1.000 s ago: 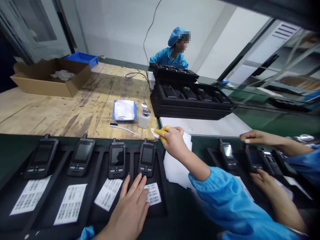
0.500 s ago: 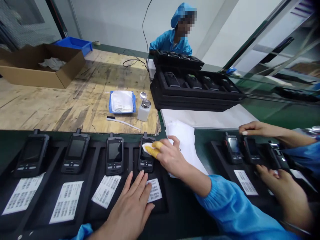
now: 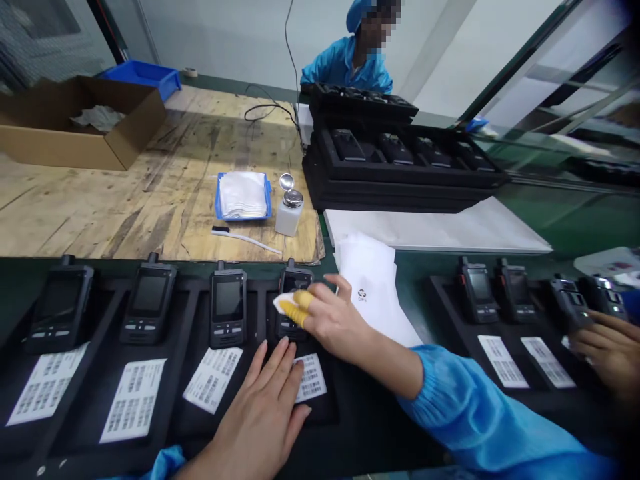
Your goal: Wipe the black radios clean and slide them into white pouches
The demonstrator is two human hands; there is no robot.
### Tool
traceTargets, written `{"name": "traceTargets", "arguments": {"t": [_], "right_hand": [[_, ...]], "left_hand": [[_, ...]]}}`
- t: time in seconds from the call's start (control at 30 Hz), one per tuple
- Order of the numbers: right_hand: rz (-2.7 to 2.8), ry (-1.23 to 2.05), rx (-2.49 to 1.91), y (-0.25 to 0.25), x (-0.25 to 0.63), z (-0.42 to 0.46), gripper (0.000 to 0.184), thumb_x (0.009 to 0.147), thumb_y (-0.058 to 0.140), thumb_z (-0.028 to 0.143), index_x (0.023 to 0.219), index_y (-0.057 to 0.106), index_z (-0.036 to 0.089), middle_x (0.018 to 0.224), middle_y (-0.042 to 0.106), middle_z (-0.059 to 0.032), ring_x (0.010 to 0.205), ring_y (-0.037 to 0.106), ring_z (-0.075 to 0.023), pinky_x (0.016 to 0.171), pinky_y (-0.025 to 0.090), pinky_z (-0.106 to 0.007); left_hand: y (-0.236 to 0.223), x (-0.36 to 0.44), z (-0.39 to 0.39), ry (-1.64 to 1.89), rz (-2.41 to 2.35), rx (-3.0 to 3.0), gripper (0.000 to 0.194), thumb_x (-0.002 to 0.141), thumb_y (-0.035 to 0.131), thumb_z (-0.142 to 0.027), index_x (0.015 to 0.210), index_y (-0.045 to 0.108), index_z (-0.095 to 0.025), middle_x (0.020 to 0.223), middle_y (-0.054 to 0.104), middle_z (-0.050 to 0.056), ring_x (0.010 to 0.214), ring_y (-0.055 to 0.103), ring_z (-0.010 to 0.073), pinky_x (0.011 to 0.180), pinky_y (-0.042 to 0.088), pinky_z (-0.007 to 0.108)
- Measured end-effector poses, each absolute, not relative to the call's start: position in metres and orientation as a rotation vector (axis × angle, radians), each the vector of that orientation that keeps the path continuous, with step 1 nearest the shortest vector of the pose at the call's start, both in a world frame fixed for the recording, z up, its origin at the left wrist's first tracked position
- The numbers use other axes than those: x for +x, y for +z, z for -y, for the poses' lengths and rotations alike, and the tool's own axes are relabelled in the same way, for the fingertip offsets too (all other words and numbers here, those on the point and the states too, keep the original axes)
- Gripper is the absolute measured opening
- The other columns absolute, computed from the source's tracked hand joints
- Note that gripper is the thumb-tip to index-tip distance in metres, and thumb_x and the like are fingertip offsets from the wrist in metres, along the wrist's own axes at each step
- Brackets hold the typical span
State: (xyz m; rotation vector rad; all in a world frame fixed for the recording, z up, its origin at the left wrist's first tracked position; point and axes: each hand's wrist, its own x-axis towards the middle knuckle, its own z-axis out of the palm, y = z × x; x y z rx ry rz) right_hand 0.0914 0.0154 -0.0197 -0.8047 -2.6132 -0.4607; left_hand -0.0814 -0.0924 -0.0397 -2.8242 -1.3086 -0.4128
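Observation:
My right hand [image 3: 333, 310], with yellow finger cots on its fingers, pinches a small white wipe [image 3: 283, 302] against the screen of the rightmost handheld radio [image 3: 289, 327] in the near tray. Fingers and wipe cover much of that screen. My left hand [image 3: 260, 407] lies flat with fingers spread, its fingertips at the radio's lower edge and partly over a barcode label sheet [image 3: 311, 379]. Three more radios stand in a row to the left: one nearby [image 3: 229, 305], another [image 3: 149, 300] and the far-left one [image 3: 61, 307], each above a label sheet.
Beyond the black foam tray [image 3: 170, 373] are a toothbrush-like brush [image 3: 245, 239], a pump bottle [image 3: 289, 215] and a blue tray of wipes [image 3: 243, 195]. White paper bags [image 3: 367, 273] lie right. A co-worker's hand [image 3: 607, 347] is at another tray; stacked trays [image 3: 400, 190] and a person stand behind.
My right hand has shifted the wipe slightly left and down on the radio. My left hand stays put. The co-worker's hands have moved right, off the second radio in their tray.

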Motion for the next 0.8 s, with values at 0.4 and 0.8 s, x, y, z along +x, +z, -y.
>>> {"name": "traceTargets", "arguments": {"t": [0.4, 0.8], "right_hand": [[2.464, -0.424, -0.988, -0.031, 0.125, -0.023, 0.027, 0.091, 0.048, 0.012, 0.096, 0.069, 0.027, 0.093, 0.067, 0.0, 0.085, 0.051, -0.0141, 0.095, 0.017, -0.04], [2.573, -0.54, -0.938, -0.011, 0.097, -0.043, 0.029, 0.094, 0.041, 0.015, 0.097, 0.068, 0.027, 0.087, 0.065, 0.0003, 0.083, 0.048, -0.015, 0.096, 0.012, -0.04]], "left_hand": [[-0.04, -0.081, 0.093, -0.425, 1.324, -2.859, 0.038, 0.088, 0.05, -0.026, 0.122, 0.054, -0.01, 0.134, 0.052, 0.018, 0.128, 0.044, 0.0313, 0.101, 0.042, 0.053], [-0.043, -0.083, 0.093, -0.385, 1.317, -2.827, 0.04, 0.086, 0.053, -0.025, 0.123, 0.054, -0.012, 0.135, 0.051, 0.016, 0.129, 0.042, 0.0308, 0.102, 0.042, 0.051]]}}
